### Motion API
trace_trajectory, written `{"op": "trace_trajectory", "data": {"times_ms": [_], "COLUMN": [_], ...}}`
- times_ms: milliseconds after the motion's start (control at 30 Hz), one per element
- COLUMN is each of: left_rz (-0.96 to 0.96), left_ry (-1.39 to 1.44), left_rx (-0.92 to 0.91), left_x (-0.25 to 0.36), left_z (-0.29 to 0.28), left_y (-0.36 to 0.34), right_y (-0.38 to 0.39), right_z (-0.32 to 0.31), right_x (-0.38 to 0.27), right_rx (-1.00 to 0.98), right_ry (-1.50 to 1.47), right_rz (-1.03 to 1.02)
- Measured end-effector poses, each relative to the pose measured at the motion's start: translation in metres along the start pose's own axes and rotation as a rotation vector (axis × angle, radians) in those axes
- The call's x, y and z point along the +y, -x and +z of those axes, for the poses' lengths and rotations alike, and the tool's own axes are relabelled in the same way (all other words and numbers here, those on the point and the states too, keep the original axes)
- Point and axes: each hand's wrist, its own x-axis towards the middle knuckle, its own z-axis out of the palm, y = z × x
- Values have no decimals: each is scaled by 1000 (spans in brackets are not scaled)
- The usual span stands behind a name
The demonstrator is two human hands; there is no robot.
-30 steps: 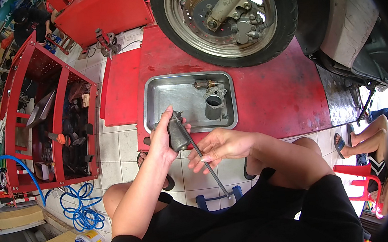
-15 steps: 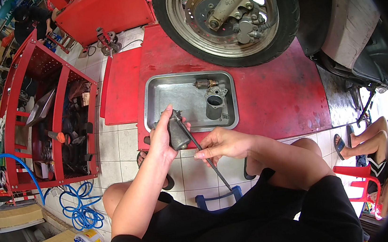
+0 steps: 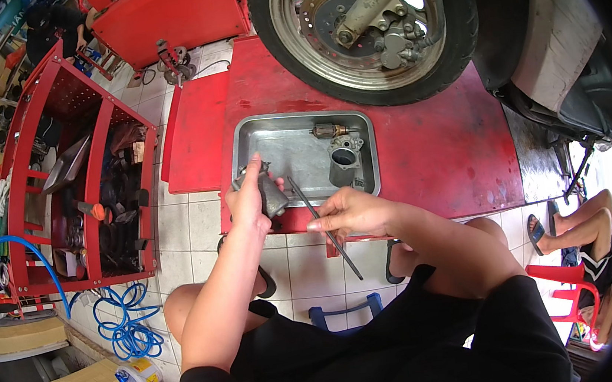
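My left hand [image 3: 246, 203] is closed around a grey metal motor part [image 3: 272, 197], a rounded housing held tilted over the near left corner of a metal tray [image 3: 233, 150]. My right hand [image 3: 349, 215] pinches a long thin dark rod [image 3: 338, 249] between thumb and fingers. The rod slants, its upper end close to the housing but apart from it, its lower end over the floor. Inside the tray, at the right, lie a small armature with copper windings [image 3: 327, 130] and a grey cylindrical casting with a round opening [image 3: 343, 163].
The tray sits on a red platform [image 3: 444, 154] under a motorcycle's front wheel [image 3: 378, 94]. Left stands a red tool cart [image 3: 99, 283] beside a coiled blue hose [image 3: 129, 321]. A blue stool [image 3: 345, 314] is below my hands. Another person's legs [image 3: 581, 218] show at right.
The rod has come away from the housing and moved up a little in my right hand. My left hand has shifted slightly left and turned the housing. The view has moved slightly.
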Motion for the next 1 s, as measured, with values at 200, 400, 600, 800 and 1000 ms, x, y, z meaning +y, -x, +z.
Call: {"op": "trace_trajectory", "data": {"times_ms": [200,400,600,800,1000], "left_rz": [16,-16,-38,-36,-46], "left_ry": [82,153,181,238,295], "left_rx": [10,-33,-70,-67,-93], "left_x": [15,28,36,46,53], "left_z": [-8,-10,-8,-17,-32], "left_y": [-2,-3,0,-1,-3], "right_y": [3,-8,-28,-36,-11], "right_z": [-9,-10,9,31,22], "right_x": [-17,-5,-8,-25,-34], "right_rx": [243,435,431,415,436], "right_ry": [34,882,975,889,1366], "right_rz": [114,-77,-45,-145,-85]}}
